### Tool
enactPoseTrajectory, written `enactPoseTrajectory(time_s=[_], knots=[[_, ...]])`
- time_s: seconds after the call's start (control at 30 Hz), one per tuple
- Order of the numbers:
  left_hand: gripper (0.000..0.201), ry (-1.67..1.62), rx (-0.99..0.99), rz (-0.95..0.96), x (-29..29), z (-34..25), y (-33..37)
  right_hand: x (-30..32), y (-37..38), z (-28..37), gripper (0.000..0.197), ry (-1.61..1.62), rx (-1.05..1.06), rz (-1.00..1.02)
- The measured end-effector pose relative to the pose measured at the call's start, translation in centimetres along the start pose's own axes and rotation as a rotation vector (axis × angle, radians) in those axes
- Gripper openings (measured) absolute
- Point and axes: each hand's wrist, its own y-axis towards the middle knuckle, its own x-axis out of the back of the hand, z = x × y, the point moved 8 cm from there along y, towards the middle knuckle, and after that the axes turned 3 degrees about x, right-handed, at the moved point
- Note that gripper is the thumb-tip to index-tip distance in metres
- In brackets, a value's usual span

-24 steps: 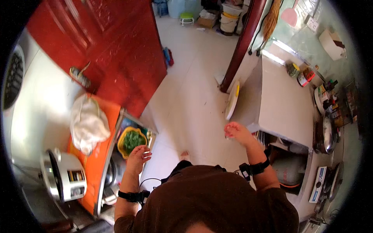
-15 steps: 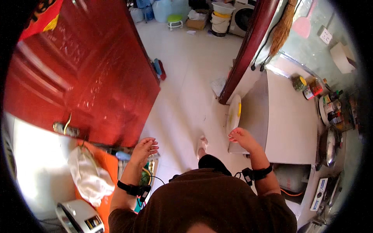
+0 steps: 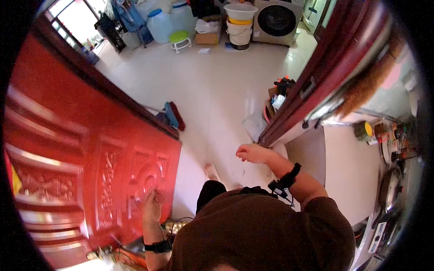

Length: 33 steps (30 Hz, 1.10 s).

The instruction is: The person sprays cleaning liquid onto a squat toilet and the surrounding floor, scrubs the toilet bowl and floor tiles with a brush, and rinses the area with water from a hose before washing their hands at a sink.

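Note:
My left hand [image 3: 154,202] hangs low in front of the carved red door [image 3: 122,167], somewhat blurred. Its fingers are loosely bent and apart, and nothing shows in them. I cannot tell whether it touches the door. My right hand [image 3: 252,154] is held before me, beside the foot of the dark red door frame [image 3: 294,106]. Those fingers curl loosely too, with no object in them. A black strap with a small device [image 3: 284,180] circles my right forearm, and another black strap [image 3: 158,246] is on the left.
Beyond the doorway stand a green-topped stool [image 3: 179,37], stacked buckets [image 3: 239,34], a washing machine [image 3: 276,20] and blue-lidded barrels [image 3: 160,27]. A broom head [image 3: 174,116] lies by the door's edge. On the right are a white counter [image 3: 350,169] and a yellow-lidded jar [image 3: 363,130].
I have stepped forward into the doorway, and the view has turned. The door and its frame are closer. My right hand has swung inward; my left is now lower, before the door.

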Motion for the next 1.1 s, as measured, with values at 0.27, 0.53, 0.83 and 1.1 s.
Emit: enactPoseTrajectory(time_s=[0.27, 0.53, 0.83, 1.1], knots=[[0.015, 0.077, 0.048, 0.109, -10.6, -8.9, 18.5, 12.2, 14.2, -2.8, 0.028, 0.076, -0.124, -0.248], [0.018, 0.400, 0.217, 0.377, -30.3, -13.7, 33.0, 25.9, 18.7, -2.8, 0.027, 0.262, -0.220, -0.506], [0.028, 0.587, 0.170, 0.418, -48.4, -15.2, 45.7, 43.8, 23.3, -10.3, 0.025, 0.641, -0.193, -0.732], [0.022, 0.552, 0.183, 0.404, -61.0, -17.8, 52.9, 57.4, 22.8, -14.1, 0.017, 0.751, -0.277, -0.884]])
